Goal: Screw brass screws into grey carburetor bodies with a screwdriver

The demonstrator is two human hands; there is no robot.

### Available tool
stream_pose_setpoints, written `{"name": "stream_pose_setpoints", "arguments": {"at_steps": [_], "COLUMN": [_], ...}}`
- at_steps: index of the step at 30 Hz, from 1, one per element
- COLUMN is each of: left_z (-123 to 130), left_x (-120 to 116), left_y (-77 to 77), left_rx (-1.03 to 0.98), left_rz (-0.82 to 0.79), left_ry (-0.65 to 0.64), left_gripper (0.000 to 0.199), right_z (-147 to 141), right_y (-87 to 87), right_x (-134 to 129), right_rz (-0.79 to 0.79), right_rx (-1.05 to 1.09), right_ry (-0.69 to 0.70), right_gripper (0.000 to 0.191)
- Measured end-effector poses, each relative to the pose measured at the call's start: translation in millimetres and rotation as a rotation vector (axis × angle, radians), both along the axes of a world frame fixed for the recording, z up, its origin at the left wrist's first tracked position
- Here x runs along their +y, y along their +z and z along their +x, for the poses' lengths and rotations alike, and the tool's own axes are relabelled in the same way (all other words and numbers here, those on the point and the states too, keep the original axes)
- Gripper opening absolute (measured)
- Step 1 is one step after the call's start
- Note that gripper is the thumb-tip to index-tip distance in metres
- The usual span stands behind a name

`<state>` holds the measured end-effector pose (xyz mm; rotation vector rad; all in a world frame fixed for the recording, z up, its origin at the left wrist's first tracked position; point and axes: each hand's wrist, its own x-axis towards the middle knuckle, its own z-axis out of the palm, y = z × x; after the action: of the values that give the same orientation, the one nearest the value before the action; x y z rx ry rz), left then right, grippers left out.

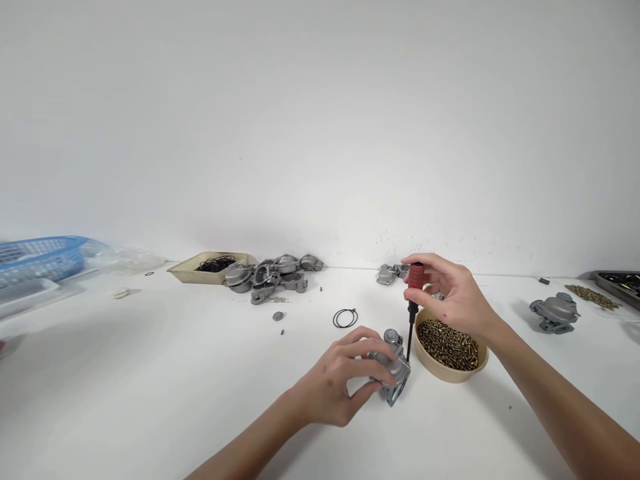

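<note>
My left hand (345, 377) is wrapped round a grey metal housing (393, 370) on the white table. My right hand (453, 293) grips the red handle of a screwdriver (416, 280), which stands nearly upright. The screwdriver's tip meets the right edge of the housing; whether a screw sits under it is too small to tell. Just right of the housing is a round beige bowl (447, 373) full of small brass-coloured screws (447, 343), partly under my right hand. Two thin black rings (345, 319) lie behind my left hand.
Several grey housings (287, 265) are piled near the wall beside a beige tray (185, 272) of black rings. Another housing (556, 311) stands at the right, near loose brass-coloured parts (593, 297) and a dark tray (617, 287). A blue basket (50, 260) is at far left.
</note>
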<state>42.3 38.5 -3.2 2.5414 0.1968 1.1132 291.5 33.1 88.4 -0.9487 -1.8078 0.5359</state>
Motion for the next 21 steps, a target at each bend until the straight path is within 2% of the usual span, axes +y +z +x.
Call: {"name": "stream_pose_setpoints", "arguments": {"at_steps": [4, 7, 9, 13, 16, 21], "left_z": [1.8, 6.2, 10.3, 18.1, 21.4, 22.1], "left_x": [0.5, -0.5, -3.0, -11.2, -16.4, -19.6], "left_y": [0.0, -5.6, -11.9, -23.3, -25.6, -20.9], "left_rx": [-0.018, -0.049, -0.084, -0.083, -0.060, -0.038], "left_rz": [-0.022, -0.023, -0.019, -0.093, -0.205, -0.316], "left_ry": [-0.010, 0.019, 0.088, 0.243, 0.290, 0.305], "left_gripper": [0.024, 0.021, 0.026, 0.027, 0.029, 0.039], "right_z": [2.5, 4.7, 5.2, 3.7, 2.5, 2.5], "right_y": [2.3, 5.5, 6.0, 4.1, 4.7, 9.2], "right_x": [-2.4, -5.7, -6.2, -4.4, -6.1, -11.8], "right_rz": [-0.010, -0.047, -0.053, 0.043, 0.077, -0.003], "right_rx": [0.008, 0.018, 0.035, 0.043, 0.010, 0.028], "right_ry": [0.055, 0.226, 0.316, 0.317, 0.296, 0.446], "right_gripper": [0.036, 0.043, 0.047, 0.046, 0.049, 0.056]}}
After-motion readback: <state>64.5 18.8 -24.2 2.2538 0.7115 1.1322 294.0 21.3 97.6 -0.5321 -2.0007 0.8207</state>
